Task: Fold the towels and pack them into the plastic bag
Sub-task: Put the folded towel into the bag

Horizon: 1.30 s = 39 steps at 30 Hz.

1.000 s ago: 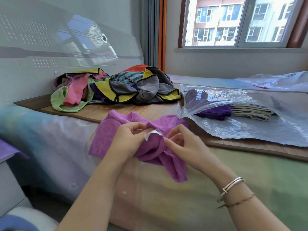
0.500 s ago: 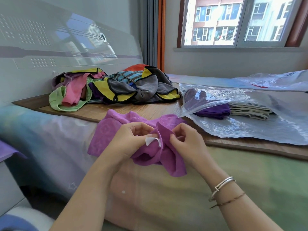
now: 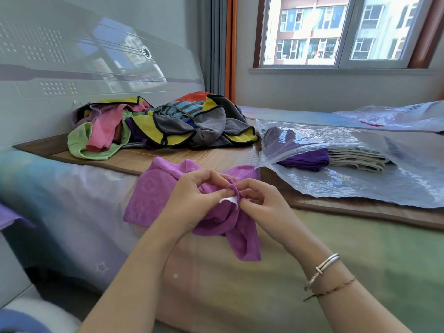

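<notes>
Purple microfibre towel [image 3: 153,195], bunched at its middle, sits pinched between my two hands close in front of me, partly on the wooden mat [image 3: 211,157] and partly draped over the edge of the pale printed bed sheet [image 3: 79,200]. My left hand [image 3: 192,200] grips the gathered cloth with curled fingers, thumb pressing beside a small white sewn-in label [image 3: 228,200]. My right hand [image 3: 262,205], a silver bangle [image 3: 324,266] and a thin braided cord [image 3: 334,288] on its wrist, pinches the same fold from the other side, fingertips almost touching those of my left. Beyond my right hand lies the clear plastic bag [image 3: 348,186], flat on the mat, with a folded dark purple towel [image 3: 310,161] and a stack of folded beige towels [image 3: 360,161] inside. Beyond my left hand, against the grey headboard [image 3: 84,68], a loose heap of unfolded towels [image 3: 163,126] in green, pink, yellow and grey rests on the mat.
</notes>
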Each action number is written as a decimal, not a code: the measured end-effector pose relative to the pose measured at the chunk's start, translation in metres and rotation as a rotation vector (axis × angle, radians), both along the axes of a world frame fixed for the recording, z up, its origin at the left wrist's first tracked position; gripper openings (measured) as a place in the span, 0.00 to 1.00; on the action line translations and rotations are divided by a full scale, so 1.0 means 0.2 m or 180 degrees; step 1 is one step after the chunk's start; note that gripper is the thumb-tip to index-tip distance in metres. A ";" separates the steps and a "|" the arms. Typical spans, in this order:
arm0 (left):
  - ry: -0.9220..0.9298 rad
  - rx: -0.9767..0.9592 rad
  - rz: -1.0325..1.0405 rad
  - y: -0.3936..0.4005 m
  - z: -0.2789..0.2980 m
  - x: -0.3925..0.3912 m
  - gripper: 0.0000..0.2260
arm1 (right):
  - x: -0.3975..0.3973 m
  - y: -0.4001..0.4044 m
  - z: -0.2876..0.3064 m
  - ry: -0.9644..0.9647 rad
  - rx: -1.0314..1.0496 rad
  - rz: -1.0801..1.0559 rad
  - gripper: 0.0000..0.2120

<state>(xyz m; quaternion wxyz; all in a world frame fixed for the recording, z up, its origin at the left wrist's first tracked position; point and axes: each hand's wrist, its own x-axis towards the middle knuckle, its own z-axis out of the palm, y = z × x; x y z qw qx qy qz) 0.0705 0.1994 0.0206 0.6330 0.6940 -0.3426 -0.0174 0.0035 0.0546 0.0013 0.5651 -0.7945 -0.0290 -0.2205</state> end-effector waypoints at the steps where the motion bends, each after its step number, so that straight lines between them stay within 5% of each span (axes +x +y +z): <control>1: -0.0063 0.0059 0.0085 0.00 0.00 0.00 0.04 | 0.00 0.00 0.00 -0.0042 -0.0021 -0.0010 0.07; 6: -0.0309 0.0172 0.0482 0.01 -0.01 0.02 0.04 | -0.01 0.00 -0.02 0.0049 -0.0317 -0.0301 0.07; 9: -0.0347 -0.0074 0.0666 0.01 0.03 0.02 0.08 | -0.02 0.01 -0.02 0.0641 -0.0968 -0.0306 0.14; 13: -0.0465 -0.0242 0.0844 0.02 0.12 0.01 0.12 | -0.08 0.00 0.08 0.1105 -0.1599 -0.0657 0.10; 18: -0.0705 -0.0279 0.1025 0.07 0.41 -0.02 0.10 | -0.19 -0.04 0.20 0.0712 -0.1286 -0.1638 0.09; 22: -0.0801 -0.0540 0.1117 0.18 0.69 -0.06 0.11 | -0.26 -0.05 0.36 0.0757 -0.0417 -0.0992 0.10; 28: -0.0105 -0.1089 0.0987 0.30 0.89 -0.05 0.09 | -0.38 -0.19 0.67 0.1121 -0.0861 -0.1371 0.10; 32: -0.0040 -0.1216 0.1198 0.36 0.92 0.00 0.10 | -0.49 -0.23 0.87 0.1045 0.0046 -0.1469 0.08; 36: -0.0114 -0.1147 0.1332 0.38 0.95 0.02 0.09 | -0.55 -0.21 1.01 0.0828 0.2245 -0.0450 0.07; 39: -0.0130 -0.0976 0.1498 0.39 0.94 0.05 0.09 | -0.54 -0.17 1.06 0.0591 0.2490 -0.0028 0.09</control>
